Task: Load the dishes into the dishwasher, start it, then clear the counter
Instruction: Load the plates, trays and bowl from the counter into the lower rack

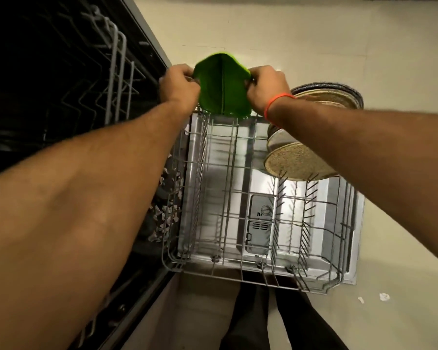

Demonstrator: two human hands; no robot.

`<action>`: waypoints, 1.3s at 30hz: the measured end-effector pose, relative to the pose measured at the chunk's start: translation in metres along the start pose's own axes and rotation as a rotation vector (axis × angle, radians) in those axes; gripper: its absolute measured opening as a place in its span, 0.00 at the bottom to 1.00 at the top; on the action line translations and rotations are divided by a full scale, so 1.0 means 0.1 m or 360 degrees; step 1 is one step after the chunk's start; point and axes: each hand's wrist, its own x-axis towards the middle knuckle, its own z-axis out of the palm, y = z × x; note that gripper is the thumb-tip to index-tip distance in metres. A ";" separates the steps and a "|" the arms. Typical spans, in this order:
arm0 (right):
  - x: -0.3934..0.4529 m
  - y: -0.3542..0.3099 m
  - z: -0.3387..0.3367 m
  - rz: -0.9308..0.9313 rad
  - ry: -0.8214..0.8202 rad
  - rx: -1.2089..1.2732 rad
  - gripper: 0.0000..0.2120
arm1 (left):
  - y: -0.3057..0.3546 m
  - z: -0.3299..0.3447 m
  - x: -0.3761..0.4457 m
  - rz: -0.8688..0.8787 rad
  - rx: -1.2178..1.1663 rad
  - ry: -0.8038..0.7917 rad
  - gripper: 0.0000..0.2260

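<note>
A green leaf-shaped plate (pixel 223 87) with a dark centre rib stands on edge at the far end of the pulled-out lower rack (pixel 228 188). My left hand (pixel 178 84) grips its left rim and my right hand (pixel 266 88) grips its right rim. The plate's bottom edge sits at the rack's far wire wall. A speckled beige plate (pixel 296 162) leans in the rack's right-hand tines under my right forearm. The rack rests over the open dishwasher door (pixel 261 223), whose detergent compartment shows through the wires.
A stack of dark-rimmed beige plates (pixel 329 96) lies on the floor beyond the rack at right. The dark dishwasher cavity with its upper rack (pixel 116 72) fills the left side. My legs (pixel 276 319) stand at the rack's near edge. Small white scraps (pixel 384 296) dot the floor.
</note>
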 end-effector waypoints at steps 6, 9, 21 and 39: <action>0.11 0.07 0.18 -0.0042 -0.0081 -0.0052 0.15 | -0.18 0.13 -0.03 0.0032 0.0083 0.0045 0.06; 0.12 0.07 0.23 -0.0060 -0.0106 -0.0058 0.15 | -0.24 0.16 -0.10 0.0034 0.0066 0.0124 0.08; 0.09 0.07 0.37 -0.0112 -0.0135 -0.0139 0.16 | -0.36 0.20 -0.09 -0.0049 0.0032 0.0181 0.10; 0.11 0.33 0.55 0.0097 -0.0402 -0.0112 0.18 | -0.55 0.45 -0.11 -0.0173 0.0079 -0.0082 0.09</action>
